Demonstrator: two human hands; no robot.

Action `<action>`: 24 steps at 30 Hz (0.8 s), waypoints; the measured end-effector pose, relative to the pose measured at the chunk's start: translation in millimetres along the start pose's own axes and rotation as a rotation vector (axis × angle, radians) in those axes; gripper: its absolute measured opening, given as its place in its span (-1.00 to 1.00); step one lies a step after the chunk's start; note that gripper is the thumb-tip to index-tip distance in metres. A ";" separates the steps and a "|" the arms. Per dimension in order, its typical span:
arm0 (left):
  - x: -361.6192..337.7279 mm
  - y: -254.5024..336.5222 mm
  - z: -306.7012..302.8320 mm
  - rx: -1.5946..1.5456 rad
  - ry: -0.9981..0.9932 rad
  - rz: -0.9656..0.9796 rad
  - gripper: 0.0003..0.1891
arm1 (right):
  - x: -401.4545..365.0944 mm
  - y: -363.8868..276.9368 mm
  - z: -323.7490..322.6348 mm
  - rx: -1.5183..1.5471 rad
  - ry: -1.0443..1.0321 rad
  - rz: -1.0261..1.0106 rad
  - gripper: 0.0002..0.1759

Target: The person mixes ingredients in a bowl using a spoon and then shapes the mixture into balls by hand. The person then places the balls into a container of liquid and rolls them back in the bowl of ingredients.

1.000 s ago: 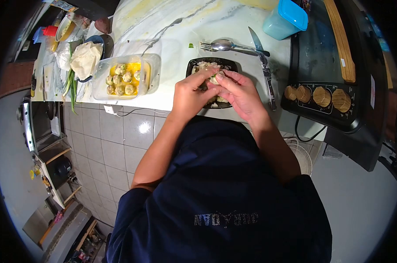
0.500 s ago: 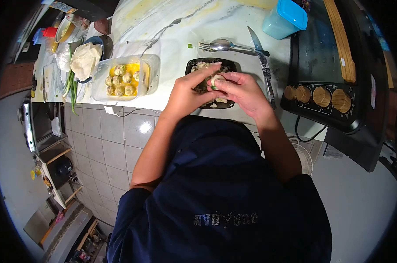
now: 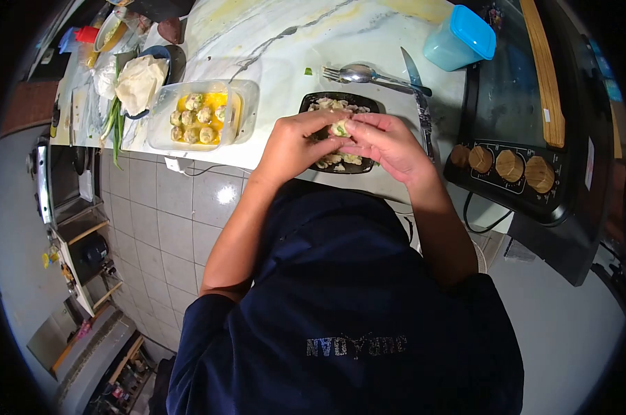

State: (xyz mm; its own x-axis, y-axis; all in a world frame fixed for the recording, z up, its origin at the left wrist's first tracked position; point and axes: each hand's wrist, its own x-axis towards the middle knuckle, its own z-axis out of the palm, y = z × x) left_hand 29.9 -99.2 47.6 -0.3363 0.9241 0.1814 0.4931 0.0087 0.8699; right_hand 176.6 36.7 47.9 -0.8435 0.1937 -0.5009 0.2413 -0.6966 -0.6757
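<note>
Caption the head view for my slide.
Left hand and right hand pinch a dumpling over a black tray on the marble counter.

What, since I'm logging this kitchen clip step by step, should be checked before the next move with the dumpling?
1. Grip: ok. The left hand and right hand both pinch the dumpling.
2. Position: ok. The dumpling is above the black tray.
3. Dumpling closed all round: cannot tell, as fingers cover most of it.
4. Room in the clear container: ok. Its right end looks free of pieces.
5. Knife: ok. It lies right of the tray, with neither hand gripping it.
6. Fork and spoon: ok. They lie beyond the tray, untouched.
</note>
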 end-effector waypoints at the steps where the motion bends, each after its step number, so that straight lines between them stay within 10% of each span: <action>1: -0.8 -1.2 -0.8 0.008 -0.019 -0.055 -0.53 | 1.1 -1.2 1.2 0.056 0.022 0.030 -0.64; 18: -21.0 0.3 -23.1 0.089 0.221 -0.117 -0.60 | 28.9 4.9 42.1 -0.013 -0.011 0.020 -0.59; 24: -38.0 -27.1 -77.6 0.120 0.595 -0.273 -0.68 | 39.5 -3.0 60.2 -0.102 0.034 0.045 -0.50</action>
State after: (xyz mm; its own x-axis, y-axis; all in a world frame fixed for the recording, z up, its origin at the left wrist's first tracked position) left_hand -32.9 -164.2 52.7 -0.8304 0.5144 0.2141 0.4018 0.2865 0.8698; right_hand 113.7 4.8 62.8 -0.8147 0.1884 -0.5485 0.3271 -0.6317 -0.7028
